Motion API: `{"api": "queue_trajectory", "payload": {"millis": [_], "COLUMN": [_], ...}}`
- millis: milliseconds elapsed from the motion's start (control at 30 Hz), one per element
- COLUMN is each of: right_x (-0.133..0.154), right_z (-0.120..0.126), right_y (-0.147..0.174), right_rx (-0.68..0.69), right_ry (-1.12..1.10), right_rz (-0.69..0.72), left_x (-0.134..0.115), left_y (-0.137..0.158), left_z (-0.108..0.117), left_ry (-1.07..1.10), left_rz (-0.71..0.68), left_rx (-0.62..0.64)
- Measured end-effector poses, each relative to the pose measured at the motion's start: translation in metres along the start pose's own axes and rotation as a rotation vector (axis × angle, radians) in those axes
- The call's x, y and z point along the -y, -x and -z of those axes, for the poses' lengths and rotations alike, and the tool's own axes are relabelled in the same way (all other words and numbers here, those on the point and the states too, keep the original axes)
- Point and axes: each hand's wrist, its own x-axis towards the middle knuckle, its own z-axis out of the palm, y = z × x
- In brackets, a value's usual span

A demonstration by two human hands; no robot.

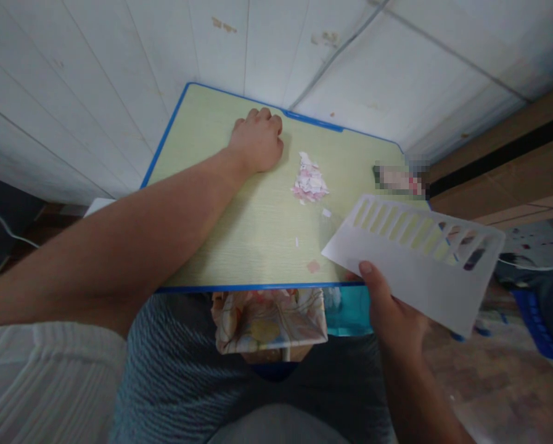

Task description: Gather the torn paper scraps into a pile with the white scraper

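Note:
My right hand (394, 311) grips a white slotted sheet (410, 280) by its lower edge, thumb on top. The sheet is flat and stiff-looking, with a row of long cut-outs along its far side. It is tilted over the right front corner of the small table (239, 246). My left hand (259, 140) rests on the far part of the tabletop with its fingers curled in; whatever they may hold is hidden. To the right of that hand lies a pile of torn pinkish-white paper scraps (309, 180). A loose pink scrap (313, 266) lies near the front edge.
A blurred-out item (399, 179) lies at the table's right edge. Below the front edge are a patterned fabric bin (271, 324) and a turquoise container (350, 311). A white panelled wall (221, 49) with a cable (341, 52) stands behind; cardboard (502, 166) is at right.

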Motion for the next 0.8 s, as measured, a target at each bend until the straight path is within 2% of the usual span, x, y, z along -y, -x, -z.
{"api": "queue_trajectory", "payload": {"millis": [167, 300, 467, 533, 733, 800], "right_x": [-0.015, -0.013, -0.004, -0.002, 0.01, 0.013], "right_z": [-0.005, -0.009, -0.009, -0.009, -0.017, -0.019], "right_y": [0.045, 0.05, 0.036, 0.035, 0.043, 0.043], "right_rx": [-0.129, -0.159, 0.028, 0.059, 0.14, 0.162], "right_ry": [0.04, 0.024, -0.034, -0.091, -0.194, -0.233], "right_rz": [-0.262, -0.329, -0.294, -0.279, -0.417, -0.423], "left_x": [0.001, 0.003, 0.002, 0.002, 0.003, 0.001], "left_y": [-0.001, -0.002, -0.002, -0.001, -0.001, 0.0], "left_z": [-0.001, -0.002, -0.001, 0.0, 0.0, 0.001], "left_ry": [-0.003, 0.012, -0.012, -0.014, 0.005, -0.001], "left_rz": [-0.003, -0.021, -0.014, -0.017, -0.044, -0.046], "left_rx": [-0.002, -0.025, -0.022, -0.021, -0.034, -0.028]}}
